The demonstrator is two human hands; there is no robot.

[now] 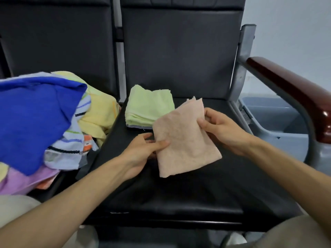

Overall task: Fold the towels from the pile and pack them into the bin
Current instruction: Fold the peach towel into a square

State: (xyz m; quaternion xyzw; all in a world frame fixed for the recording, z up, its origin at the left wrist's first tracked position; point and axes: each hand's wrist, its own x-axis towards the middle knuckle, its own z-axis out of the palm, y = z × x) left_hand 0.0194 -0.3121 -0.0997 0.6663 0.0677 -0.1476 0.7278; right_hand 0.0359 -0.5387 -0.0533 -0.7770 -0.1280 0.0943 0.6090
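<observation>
A folded peach towel [184,140] is held just above the black seat [179,190]. My left hand [143,149] pinches its left edge, thumb on top. My right hand [220,126] grips its upper right edge. Behind it, a stack of folded light-green towels [146,106] lies on the seat. The pile of unfolded towels [44,122], with blue, yellow, striped and lilac cloth, covers the seat to the left. A grey bin [279,120] stands on the floor to the right, past the armrest.
A dark red wooden armrest [295,93] on a grey metal frame [243,68] stands between the seat and the bin. Black seat backs rise behind. My knees show at the bottom corners.
</observation>
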